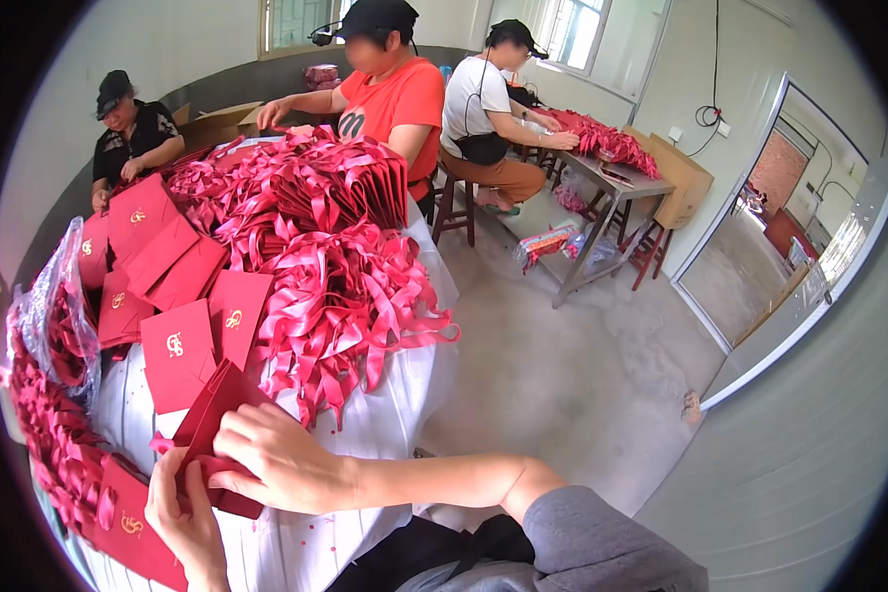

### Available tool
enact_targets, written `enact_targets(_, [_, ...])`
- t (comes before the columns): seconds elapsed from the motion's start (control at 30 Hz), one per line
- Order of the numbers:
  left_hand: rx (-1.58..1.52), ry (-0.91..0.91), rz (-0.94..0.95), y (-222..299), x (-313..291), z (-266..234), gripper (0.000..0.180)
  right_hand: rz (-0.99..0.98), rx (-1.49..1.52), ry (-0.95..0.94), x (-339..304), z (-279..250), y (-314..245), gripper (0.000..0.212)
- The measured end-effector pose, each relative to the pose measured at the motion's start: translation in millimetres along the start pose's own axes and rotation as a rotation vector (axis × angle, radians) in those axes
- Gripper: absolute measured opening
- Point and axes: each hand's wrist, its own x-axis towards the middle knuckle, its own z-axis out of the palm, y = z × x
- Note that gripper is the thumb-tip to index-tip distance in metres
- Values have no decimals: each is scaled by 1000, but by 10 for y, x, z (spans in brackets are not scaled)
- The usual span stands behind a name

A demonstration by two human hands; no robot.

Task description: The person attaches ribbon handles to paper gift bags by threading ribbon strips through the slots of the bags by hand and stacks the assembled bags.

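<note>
Near the table's front edge a red paper gift bag (215, 403) is held tilted between my two hands. My left hand (185, 518) is closed on its near left edge, thumb and fingers pinching it beside a short piece of red ribbon (162, 444). My right hand (281, 456) reaches across from the right, fingers bent over the bag's side. Its fingertips close by the ribbon at the bag's opening; what exactly they pinch is partly hidden. Just beyond lie flat red bags with gold emblems, among them one bag (178, 353) and another (239, 318).
Heaped bags with pink-red ribbon handles (335, 306) cover the table's right side. Clear plastic wrap (64, 306) and a row of bags (59, 434) line the left. White cloth (405, 365) covers the table. Several people work farther back, some at a second table (622, 183).
</note>
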Motion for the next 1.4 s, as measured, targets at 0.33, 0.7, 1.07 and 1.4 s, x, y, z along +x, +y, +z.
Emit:
enact_targets(0.33, [12, -17, -11, 136, 3, -95, 8, 161, 258, -150, -334, -472, -15, 10])
enact_targets(0.7, [318, -5, 98, 363, 179, -105, 11, 650, 323, -96, -611, -1359, 68, 8])
enact_targets(1.07, [408, -358, 173, 532, 427, -94, 23, 567, 636, 131, -657, -1411, 198, 20])
enact_targets(1.4, [86, -282, 128, 189, 592, 138, 10, 274, 1212, 134, -164, -848, -68, 18])
